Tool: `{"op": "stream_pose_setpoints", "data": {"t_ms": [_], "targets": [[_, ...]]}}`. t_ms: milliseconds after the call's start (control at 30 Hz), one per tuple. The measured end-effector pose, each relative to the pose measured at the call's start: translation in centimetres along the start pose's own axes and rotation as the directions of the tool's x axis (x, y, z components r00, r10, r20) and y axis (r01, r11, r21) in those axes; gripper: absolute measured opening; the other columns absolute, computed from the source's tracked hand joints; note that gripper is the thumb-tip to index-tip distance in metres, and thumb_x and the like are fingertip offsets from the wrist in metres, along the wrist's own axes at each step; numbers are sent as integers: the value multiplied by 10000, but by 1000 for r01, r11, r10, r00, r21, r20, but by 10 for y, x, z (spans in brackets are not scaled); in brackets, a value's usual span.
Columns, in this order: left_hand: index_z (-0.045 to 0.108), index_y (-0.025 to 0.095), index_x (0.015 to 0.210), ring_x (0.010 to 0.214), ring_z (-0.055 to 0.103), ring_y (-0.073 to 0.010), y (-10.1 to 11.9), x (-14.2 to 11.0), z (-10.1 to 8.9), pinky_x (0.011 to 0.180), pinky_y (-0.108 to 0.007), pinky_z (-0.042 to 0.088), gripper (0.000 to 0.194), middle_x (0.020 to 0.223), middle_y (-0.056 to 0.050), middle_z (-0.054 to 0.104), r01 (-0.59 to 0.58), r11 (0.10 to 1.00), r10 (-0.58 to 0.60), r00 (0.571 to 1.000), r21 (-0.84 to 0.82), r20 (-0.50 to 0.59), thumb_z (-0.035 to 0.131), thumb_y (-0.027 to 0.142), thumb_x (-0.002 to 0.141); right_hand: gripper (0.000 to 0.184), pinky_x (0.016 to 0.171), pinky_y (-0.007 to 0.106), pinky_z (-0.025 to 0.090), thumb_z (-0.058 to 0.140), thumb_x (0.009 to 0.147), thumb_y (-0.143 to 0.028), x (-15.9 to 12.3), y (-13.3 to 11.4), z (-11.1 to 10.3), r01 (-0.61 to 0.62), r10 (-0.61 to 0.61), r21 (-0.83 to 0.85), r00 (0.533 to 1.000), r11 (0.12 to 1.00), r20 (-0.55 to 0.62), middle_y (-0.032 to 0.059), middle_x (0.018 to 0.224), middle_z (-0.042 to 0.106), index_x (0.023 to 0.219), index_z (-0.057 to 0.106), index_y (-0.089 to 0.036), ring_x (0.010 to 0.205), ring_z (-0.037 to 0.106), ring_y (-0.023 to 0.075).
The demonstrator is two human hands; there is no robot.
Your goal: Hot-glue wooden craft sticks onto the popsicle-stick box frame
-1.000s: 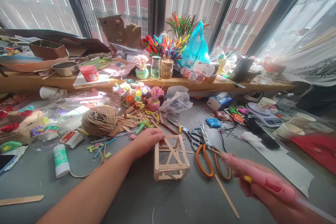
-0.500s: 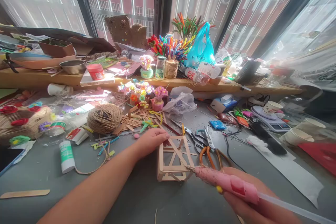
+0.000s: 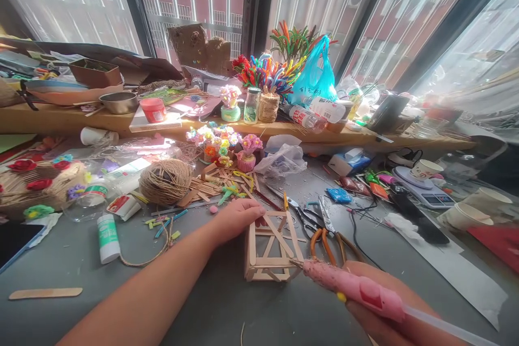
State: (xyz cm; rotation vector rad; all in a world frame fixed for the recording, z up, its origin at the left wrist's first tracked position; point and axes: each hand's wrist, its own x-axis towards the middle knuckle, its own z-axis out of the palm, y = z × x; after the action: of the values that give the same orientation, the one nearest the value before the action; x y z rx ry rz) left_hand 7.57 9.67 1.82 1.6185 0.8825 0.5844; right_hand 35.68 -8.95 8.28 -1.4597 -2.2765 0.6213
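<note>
Two bare hands work over the grey table. The left hand grasps the far left corner of a small frame of wooden sticks, which stands on the table in front of the person; the fingers cover that corner, and the thumb is hard to make out. The right hand is clenched around a pink glue gun, its lower part cut off by the bottom edge. The gun's tip reaches the frame's near right corner, perhaps touching it, but the gap is too fine to tell. A clear glue rod runs from the gun's back end out of view. Beyond the gun lie orange-handled scissors, their loops partly hidden by gun and hand. A ball of twine and a white and green tube lie left of the frame. At the left edge a phone is cut off, and a loose stick lies nearer the person.
</note>
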Motion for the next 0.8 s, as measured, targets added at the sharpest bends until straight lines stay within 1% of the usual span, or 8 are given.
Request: {"op": "stream_pose_setpoints", "data": {"t_ms": [133, 200, 367, 500, 633, 733, 800], "targets": [[744, 185, 756, 819, 685, -242, -1, 0, 0, 834, -326, 523, 380, 798, -55, 758, -2, 1000, 2, 1000, -3, 6, 626, 533, 851, 557, 784, 235, 669, 591, 1011, -267, 0, 0, -1, 10, -10, -5, 1000, 1000, 10, 1, 1026, 835, 1525, 619, -480, 938, 829, 230], [751, 183, 770, 819, 685, -242, -1, 0, 0, 836, -328, 523, 382, 799, -55, 757, -2, 1000, 2, 1000, -4, 6, 622, 534, 849, 592, 779, 214, 662, 603, 998, -239, -1, 0, -2, 18, -18, -17, 1000, 1000, 2, -10, 1001, 833, 1532, 604, -495, 907, 830, 214], [743, 189, 739, 827, 691, -250, 2, -1, 0, 844, -330, 525, 381, 781, -54, 760, 6, 1000, -6, 1000, 0, 3, 632, 538, 842, 634, 760, 199, 668, 655, 965, -207, -2, 1, 0, 29, -30, -42, 999, 999, -32, -24, 1154, 844, 1517, 612, -516, 1012, 838, 236], [724, 194, 709, 824, 687, -253, 3, -1, 0, 830, -326, 523, 394, 764, -52, 754, 13, 1000, -13, 1000, -1, 1, 634, 557, 831, 620, 827, 218, 677, 651, 968, -204, -2, 1, 1, 43, -43, -9, 997, 999, -71, -29, 1208, 843, 1505, 626, -513, 1066, 832, 245], [730, 195, 731, 817, 686, -245, 3, -1, 1, 849, -328, 519, 377, 773, -46, 749, 10, 1000, -10, 1000, -10, -2, 633, 545, 831, 531, 874, 244, 677, 641, 1002, -252, 0, 1, 2, 18, -18, 9, 999, 1000, -48, 0, 1245, 839, 1489, 664, -462, 1099, 825, 260], [732, 195, 734, 814, 687, -242, 2, -1, 1, 861, -328, 519, 368, 774, -44, 745, 7, 1000, -7, 1000, -16, -1, 632, 534, 835, 526, 944, 281, 664, 633, 1009, -252, 2, 2, 3, 20, -19, 33, 999, 999, -31, 2, 1303, 821, 1496, 660, -449, 1142, 811, 270], [731, 195, 735, 812, 683, -240, 2, -1, 1, 859, -327, 517, 367, 770, -42, 740, 7, 1000, -7, 1000, -19, 1, 630, 533, 835, 513, 965, 307, 662, 632, 1018, -262, 3, 2, 3, 18, -17, 52, 1000, 998, -26, 6, 1330, 812, 1497, 661, -442, 1161, 803, 280]]}}
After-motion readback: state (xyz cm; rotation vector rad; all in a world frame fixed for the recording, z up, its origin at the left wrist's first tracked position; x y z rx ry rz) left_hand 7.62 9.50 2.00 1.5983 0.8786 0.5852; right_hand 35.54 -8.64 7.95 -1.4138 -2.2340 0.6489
